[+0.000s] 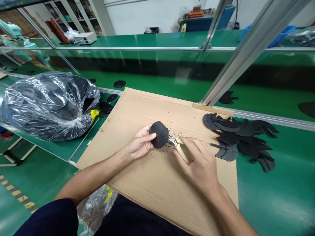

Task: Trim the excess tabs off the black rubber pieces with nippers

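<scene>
Wide green bench [283,196] fills the view, smooth and matte, and flat on it lies the landmark: a big brown cardboard sheet [152,183], corrugated, with a creased flap along its far edge. Left of the cardboard sits a bulging clear plastic bag [49,105], crinkled and glossy, packed with dark parts. Rising from the cardboard's far right corner is a slanted aluminium post [246,49], brushed silver. Just off the cardboard's right edge, partly overlapping it, is a loose heap of black fan-shaped pieces [241,137], thin and flat, with curved rims and little tabs.

Now the hands, both over the middle of the cardboard. The left hand [139,144] grips a stack of black discs [159,134], round and matte, held on edge a little above the sheet's centre; the thumb presses one face while the fingers curl behind it. The right hand [199,164] comes in from the cardboard's right side, fingers pressed together and wrapped around the pale handles of small metal cutters [173,141], whose shiny tip meets the stack's rim. Whether the blades are closed cannot be told.

Tiny black crumbs [163,152] speckle the cardboard beneath the stack.
</scene>
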The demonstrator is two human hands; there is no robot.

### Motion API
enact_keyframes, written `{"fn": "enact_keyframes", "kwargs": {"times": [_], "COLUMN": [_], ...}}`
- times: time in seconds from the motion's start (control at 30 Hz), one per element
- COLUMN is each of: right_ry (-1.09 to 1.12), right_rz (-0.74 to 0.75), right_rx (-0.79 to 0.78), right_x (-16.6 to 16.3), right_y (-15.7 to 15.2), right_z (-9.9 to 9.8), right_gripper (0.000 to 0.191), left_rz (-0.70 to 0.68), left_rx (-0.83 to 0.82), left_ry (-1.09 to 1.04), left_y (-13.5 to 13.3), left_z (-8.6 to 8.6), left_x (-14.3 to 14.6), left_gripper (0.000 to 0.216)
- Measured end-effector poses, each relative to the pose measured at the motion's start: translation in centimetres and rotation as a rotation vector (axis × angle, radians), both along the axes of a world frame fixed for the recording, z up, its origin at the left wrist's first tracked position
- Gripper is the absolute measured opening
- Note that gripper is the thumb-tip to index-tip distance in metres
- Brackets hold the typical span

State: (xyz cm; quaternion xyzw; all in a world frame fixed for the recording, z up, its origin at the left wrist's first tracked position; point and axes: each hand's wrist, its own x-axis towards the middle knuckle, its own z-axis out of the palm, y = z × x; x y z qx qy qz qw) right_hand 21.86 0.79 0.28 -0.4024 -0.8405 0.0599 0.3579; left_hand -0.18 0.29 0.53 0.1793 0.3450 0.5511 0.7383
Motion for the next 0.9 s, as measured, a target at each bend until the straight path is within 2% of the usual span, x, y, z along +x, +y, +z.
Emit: {"fn": "enact_keyframes", "kwargs": {"times": [0.2, 0.3, 0.5, 0.63, 0.9], "right_ry": [0.022, -0.013, -0.096, -0.156, -0.193], "right_rz": [0.047, 0.042, 0.032, 0.017, -0.013], "right_rx": [0.017, 0.051, 0.120, 0.170, 0.234], "right_x": [-0.2, -0.3, -0.6, -0.9, -1.0], "right_y": [-0.2, -0.4, -0.8, -0.9, -0.8], "right_z": [0.2, 0.1, 0.0, 0.0, -0.1], "right_gripper": [0.030, 0.030, 0.033, 0.026, 0.023], "left_rz": [-0.016, -0.016, -0.012, -0.021, -0.033], "left_rx": [-0.103, -0.096, -0.120, -0.184, -0.261], "left_ry": [-0.055, -0.065, -0.050, -0.077, -0.157], "left_y": [0.1, -0.1, -0.6, -0.8, -1.0], "left_z": [0.2, 0.3, 0.0, -0.2, 0.3], "left_x": [-0.3, -0.3, 0.2, 0.4, 0.8], "left_gripper": [0.029, 0.022, 0.027, 0.025, 0.023]}}
